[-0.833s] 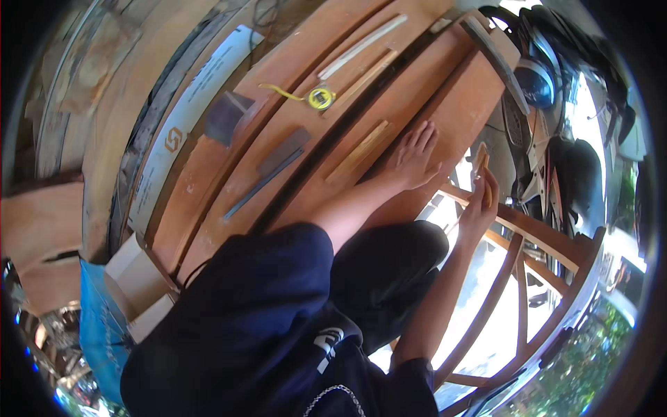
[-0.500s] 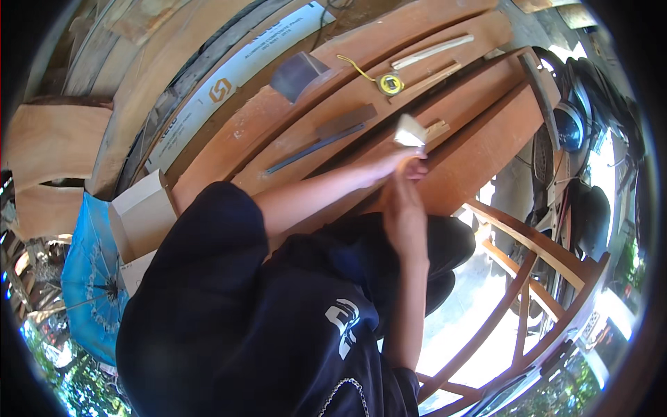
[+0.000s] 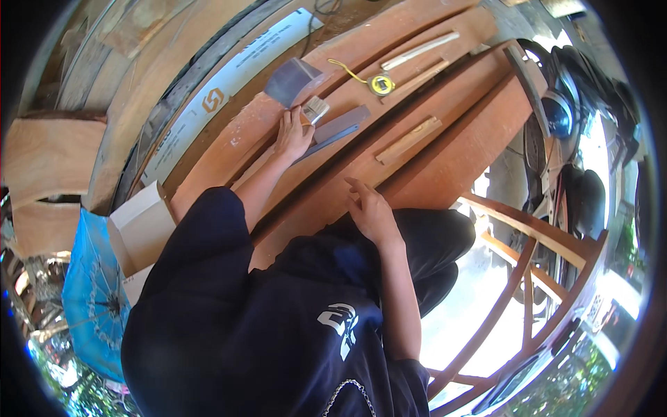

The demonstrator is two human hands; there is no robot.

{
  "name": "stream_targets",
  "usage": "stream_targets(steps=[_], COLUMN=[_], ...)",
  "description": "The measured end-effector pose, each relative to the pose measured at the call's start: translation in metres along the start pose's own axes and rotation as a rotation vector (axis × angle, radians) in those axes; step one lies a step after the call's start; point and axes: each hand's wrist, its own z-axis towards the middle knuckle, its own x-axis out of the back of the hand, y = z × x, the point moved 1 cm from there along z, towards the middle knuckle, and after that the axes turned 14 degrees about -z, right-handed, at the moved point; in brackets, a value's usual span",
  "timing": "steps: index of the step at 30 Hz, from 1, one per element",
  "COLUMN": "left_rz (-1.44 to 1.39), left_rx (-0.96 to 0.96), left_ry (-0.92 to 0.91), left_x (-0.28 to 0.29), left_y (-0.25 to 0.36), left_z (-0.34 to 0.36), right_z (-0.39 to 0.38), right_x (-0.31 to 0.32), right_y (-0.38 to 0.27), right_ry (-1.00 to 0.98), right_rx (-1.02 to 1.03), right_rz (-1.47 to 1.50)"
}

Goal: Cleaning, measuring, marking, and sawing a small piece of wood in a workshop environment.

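- Brush [image 3: 316, 109], one: pale bristles, handle largely hidden by the hand; it lies above the reddish-brown planks [image 3: 479, 132], contact with the wood not determinable. Clock directions below are taken from this brush.
- Left hand [image 3: 294, 135]: at 7 o'clock, fingers pinching the handle.
- Right hand [image 3: 375, 214]: at 5 o'clock, near the person's knee; fingers loosely bent and a little spread, holding nothing visible.
- Dark grey sheet [image 3: 292, 80]: at 11 o'clock, just beside the brush, lying on a plank.
- Flat dark grey piece [image 3: 347, 121]: at 4 o'clock, near; a narrow dark bar [image 3: 327, 144] runs along its lower side.
- Tape measure [image 3: 381, 85]: at 2 o'clock, yellow and dark, round case, yellow blade partly drawn out.
- Whitish strip [image 3: 420, 50]: at 2 o'clock, beyond the tape measure.
- Short wooden strip [image 3: 408, 140]: at 4 o'clock, farther off, lying flat on a plank.
- Pale blue panel [image 3: 233, 90]: between 9 and 10 o'clock, long, printed.
- Open cardboard box [image 3: 142, 226]: at 8 o'clock, well apart.
- Blue umbrella [image 3: 90, 299]: at 8 o'clock, beyond the box.
- Wooden frame [image 3: 531, 233]: at 4 o'clock, well apart, slatted.
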Motion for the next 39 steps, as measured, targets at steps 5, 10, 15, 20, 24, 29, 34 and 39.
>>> stream_targets(steps=[5, 10, 15, 20, 24, 29, 34, 39], left_rz=[-0.054, -0.112, -0.155, -0.237, 0.144, 0.467, 0.511, -0.168], left_rx=[-0.054, -0.064, -0.139, -0.462, -0.535, -0.452, -0.267, -0.620], left_ry=[-0.062, -0.068, -0.014, -0.141, -0.124, -0.281, -0.464, -0.418], left_x=[-0.028, -0.033, -0.034, -0.066, -0.126, -0.187, -0.199, -0.161], left_y=[0.014, 0.020, 0.040, 0.107, 0.165, 0.203, 0.216, 0.232], left_z=[0.014, 0.030, 0.045, 0.069, 0.100, 0.147, 0.170, 0.153], right_z=[-0.004, 0.002, 0.007, 0.012, 0.013, 0.011, 0.017, 0.009], right_x=[0.004, -0.002, -0.003, -0.001, -0.001, 0.000, 0.013, 0.050], right_y=[0.015, 0.017, 0.018, 0.022, 0.024, 0.026, 0.036, 0.067], right_ry=[0.121, 0.106, 0.061, 0.101, 0.168, 0.217, 0.237, 0.563], right_rx=[-0.147, -0.167, -0.123, -0.158, -0.100, -0.182, -0.131, -0.196], right_rz=[0.111, 0.073, 0.092, 0.079, 0.162, 0.172, 0.613, 0.913])
